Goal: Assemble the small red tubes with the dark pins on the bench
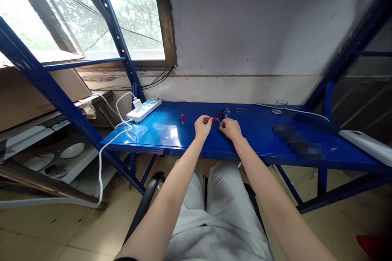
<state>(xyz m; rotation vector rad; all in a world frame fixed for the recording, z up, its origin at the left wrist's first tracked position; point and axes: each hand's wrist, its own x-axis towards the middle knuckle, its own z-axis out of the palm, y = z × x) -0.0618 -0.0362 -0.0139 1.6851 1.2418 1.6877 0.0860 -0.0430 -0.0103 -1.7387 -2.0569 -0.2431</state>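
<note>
On the blue worktop (171,130) the work is judged to be at an early stage. Only one small piece is in hand, and the other pieces lie apart, untouched.

A white power strip (144,109) is seen far to the left of the left hand (202,126), with a white cable (100,159) hanging down from it over the edge.

The left hand is rested on the worktop with the fingers curled in. Its thumb and forefinger are closed on one end of a small red piece (214,118). The right hand (231,128) is placed just beside it, loosely closed, and its fingertips are brought to the other end of the same piece. Whether this end is really gripped cannot be told, because the piece is too small.

A glass cup (279,106) stands well apart, beyond the right hand and to its right. A row of small dark parts (241,109) is laid out beyond the right hand. A dark-and-red part (222,113) stands just behind the fingertips of both hands. A second red piece (183,118) stands near the left hand, on its left side.
</note>
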